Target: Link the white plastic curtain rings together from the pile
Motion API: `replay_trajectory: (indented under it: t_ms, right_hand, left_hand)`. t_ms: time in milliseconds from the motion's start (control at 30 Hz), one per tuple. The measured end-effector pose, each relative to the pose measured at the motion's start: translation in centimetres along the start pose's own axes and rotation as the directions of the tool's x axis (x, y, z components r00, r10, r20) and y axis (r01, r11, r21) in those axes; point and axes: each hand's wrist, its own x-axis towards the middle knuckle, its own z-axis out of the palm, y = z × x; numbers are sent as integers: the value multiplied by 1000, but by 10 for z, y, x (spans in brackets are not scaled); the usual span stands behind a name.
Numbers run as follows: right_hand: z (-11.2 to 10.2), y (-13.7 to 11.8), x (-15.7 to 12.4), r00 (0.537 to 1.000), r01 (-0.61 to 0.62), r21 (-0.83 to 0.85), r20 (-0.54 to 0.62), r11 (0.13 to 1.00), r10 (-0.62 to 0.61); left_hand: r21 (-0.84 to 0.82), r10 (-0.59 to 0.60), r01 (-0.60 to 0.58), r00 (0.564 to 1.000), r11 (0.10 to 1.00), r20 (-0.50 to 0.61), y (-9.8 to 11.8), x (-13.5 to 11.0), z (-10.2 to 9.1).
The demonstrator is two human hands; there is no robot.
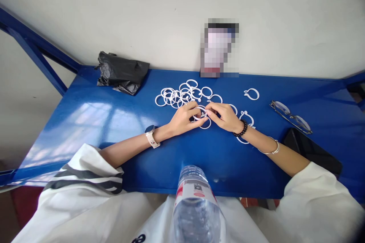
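My left hand (184, 118) pinches a white plastic ring (200, 106) that looks like a shower curtain ring with a small clasp. From the other side, the fingertips of my right hand (225, 117) close on the same ring's edge. Just beneath it, another white ring (210, 123) rests on the blue table (159, 152). Beyond my left hand lies a loose pile of similar rings (173, 101), several overlapping. More rings lie around my right hand and wrist, partly covered by them. One open ring (258, 93) sits apart at the right.
A crumpled black plastic bag (122, 72) lies at the back left. A pixelated upright object (218, 49) leans against the wall. Glasses (291, 115) and a dark flat object (310, 152) are at the right. A water bottle (196, 205) stands close to my body.
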Motion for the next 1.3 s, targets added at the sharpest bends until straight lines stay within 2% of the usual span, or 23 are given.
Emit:
replay_trajectory:
  t_ms: [167, 533, 900, 1300]
  right_hand:
    - [-1, -1, 1, 1000, 12, 13, -15, 1000, -12]
    - [0, -2, 0, 1000, 11, -13, 1, 1000, -11]
    - [1, 1, 0, 999, 23, -95, -43, 995, -27]
    - [0, 0, 0, 999, 14, -65, -31, 998, -16]
  left_hand:
    - [-15, 2, -2, 1000, 1000, -17, 0, 0, -1]
    - [-64, -85, 83, 996, 994, -24, 0, -1, -1]
    - [-43, -74, 72, 996, 996, -42, -1, -1, -1]
    - [17, -53, 53, 999, 998, -7, -1, -2, -1]
